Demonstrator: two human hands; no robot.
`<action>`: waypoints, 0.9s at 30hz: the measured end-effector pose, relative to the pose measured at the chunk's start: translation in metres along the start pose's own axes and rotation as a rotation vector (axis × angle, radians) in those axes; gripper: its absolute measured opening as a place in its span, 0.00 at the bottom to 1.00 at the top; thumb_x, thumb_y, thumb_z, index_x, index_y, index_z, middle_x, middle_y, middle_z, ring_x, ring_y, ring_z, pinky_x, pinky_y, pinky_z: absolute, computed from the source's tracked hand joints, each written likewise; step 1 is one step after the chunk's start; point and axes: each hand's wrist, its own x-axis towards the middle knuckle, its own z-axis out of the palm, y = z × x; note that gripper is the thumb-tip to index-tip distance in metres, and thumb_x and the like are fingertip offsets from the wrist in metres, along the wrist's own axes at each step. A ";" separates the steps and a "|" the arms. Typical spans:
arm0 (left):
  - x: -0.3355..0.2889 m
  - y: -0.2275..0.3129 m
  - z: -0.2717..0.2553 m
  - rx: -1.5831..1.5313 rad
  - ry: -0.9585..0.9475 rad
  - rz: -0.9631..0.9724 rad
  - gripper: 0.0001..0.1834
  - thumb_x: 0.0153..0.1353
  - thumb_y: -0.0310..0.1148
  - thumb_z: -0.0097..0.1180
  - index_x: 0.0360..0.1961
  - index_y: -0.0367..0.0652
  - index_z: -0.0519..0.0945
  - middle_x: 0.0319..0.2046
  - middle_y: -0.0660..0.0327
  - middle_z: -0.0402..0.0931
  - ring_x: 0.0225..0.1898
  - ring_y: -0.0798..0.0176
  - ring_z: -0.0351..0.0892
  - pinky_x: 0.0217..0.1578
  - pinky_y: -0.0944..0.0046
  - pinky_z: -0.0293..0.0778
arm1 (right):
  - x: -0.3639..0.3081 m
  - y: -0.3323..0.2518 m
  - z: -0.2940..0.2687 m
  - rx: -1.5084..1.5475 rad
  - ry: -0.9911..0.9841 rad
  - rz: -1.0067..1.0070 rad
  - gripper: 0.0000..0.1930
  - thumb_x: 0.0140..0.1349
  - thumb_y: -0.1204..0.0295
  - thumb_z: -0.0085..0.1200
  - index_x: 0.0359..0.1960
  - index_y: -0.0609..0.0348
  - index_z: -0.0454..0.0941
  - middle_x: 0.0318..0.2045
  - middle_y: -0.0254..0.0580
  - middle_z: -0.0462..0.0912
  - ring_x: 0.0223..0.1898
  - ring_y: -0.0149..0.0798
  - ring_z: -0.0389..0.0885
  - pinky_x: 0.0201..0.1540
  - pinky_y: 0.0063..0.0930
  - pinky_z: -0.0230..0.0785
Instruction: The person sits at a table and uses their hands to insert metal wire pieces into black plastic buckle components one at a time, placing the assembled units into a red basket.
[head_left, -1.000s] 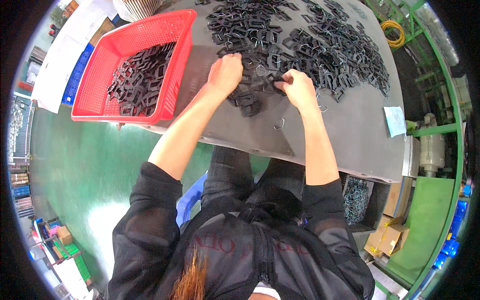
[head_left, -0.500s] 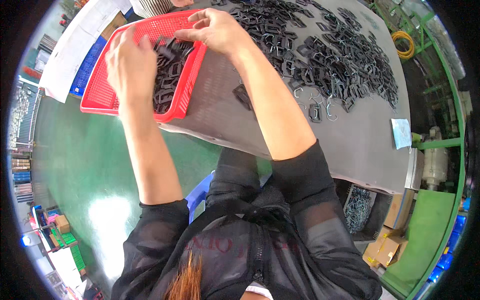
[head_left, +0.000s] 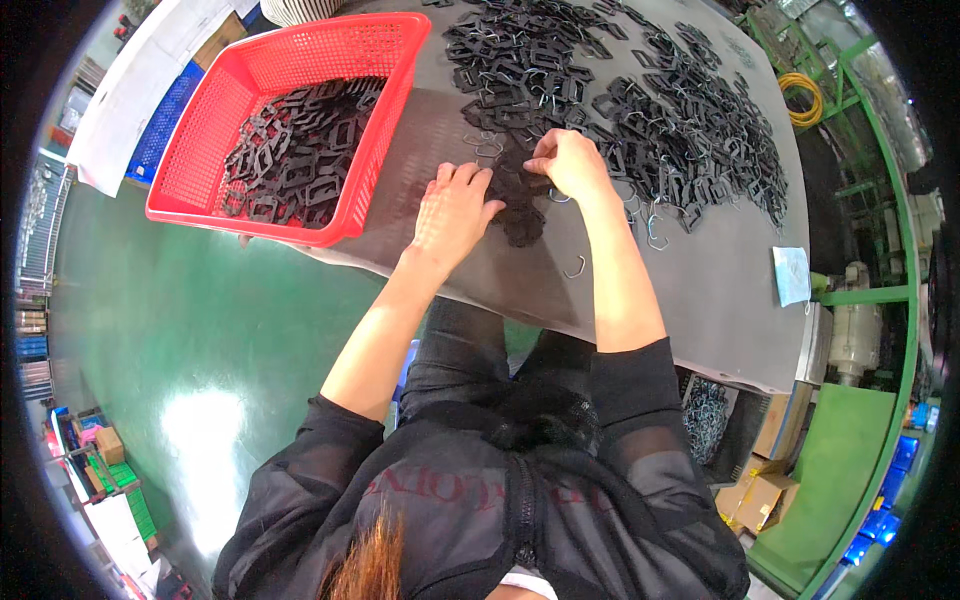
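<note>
Black rectangular plastic buckles, many with thin metal wire hooks, form a large pile [head_left: 690, 130] on the grey table. Nearest me, a small blurred clump of black buckles [head_left: 520, 205] lies between my hands. My left hand [head_left: 452, 215] is open at the clump's left side, palm down with fingers stretched out. At its upper right, my right hand [head_left: 575, 165] has its fingers curled in and thumb close to them; what they hold, if anything, is hidden. A red perforated basket [head_left: 380, 165] at the left contains many black buckles [head_left: 300, 145].
Loose wire hooks [head_left: 575, 267] lie by the table's near edge. A light-blue face mask [head_left: 792, 275] rests at the table's right side. Below that side stands a dark crate of metal hooks [head_left: 708, 420]. Green metal framing [head_left: 870, 297] runs along the right. A striped sleeve shows beyond the basket.
Both hands have left the red basket and moved right, down to the table. A clump of black buckles now lies between them. The basket's contents are uncovered.
</note>
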 end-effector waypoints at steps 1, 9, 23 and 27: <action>0.000 -0.002 0.003 0.008 0.019 0.030 0.21 0.57 0.39 0.54 0.49 0.39 0.73 0.41 0.54 0.75 0.45 0.50 0.72 0.45 0.55 0.70 | 0.001 0.004 -0.001 -0.045 0.016 0.000 0.21 0.40 0.59 0.69 0.31 0.61 0.79 0.27 0.46 0.82 0.35 0.44 0.81 0.40 0.34 0.71; 0.017 -0.026 -0.014 -1.262 0.200 -0.639 0.12 0.63 0.38 0.47 0.33 0.41 0.76 0.23 0.61 0.77 0.22 0.71 0.75 0.20 0.67 0.72 | 0.002 -0.007 0.010 -0.047 -0.021 -0.083 0.24 0.37 0.60 0.71 0.33 0.62 0.78 0.33 0.48 0.81 0.38 0.47 0.80 0.41 0.36 0.71; 0.006 0.007 -0.013 -0.389 -0.175 -0.228 0.19 0.45 0.37 0.64 0.37 0.41 0.75 0.18 0.55 0.73 0.22 0.56 0.74 0.27 0.58 0.68 | -0.010 0.003 -0.021 -0.163 -0.254 -0.020 0.19 0.41 0.77 0.66 0.37 0.63 0.74 0.34 0.45 0.79 0.39 0.40 0.77 0.42 0.33 0.68; 0.011 0.012 -0.035 -0.461 -0.105 -0.304 0.14 0.45 0.37 0.64 0.30 0.41 0.76 0.20 0.54 0.75 0.25 0.54 0.76 0.29 0.57 0.70 | 0.003 0.017 -0.024 0.138 -0.128 -0.070 0.16 0.43 0.76 0.60 0.37 0.61 0.77 0.34 0.46 0.82 0.40 0.42 0.80 0.43 0.34 0.70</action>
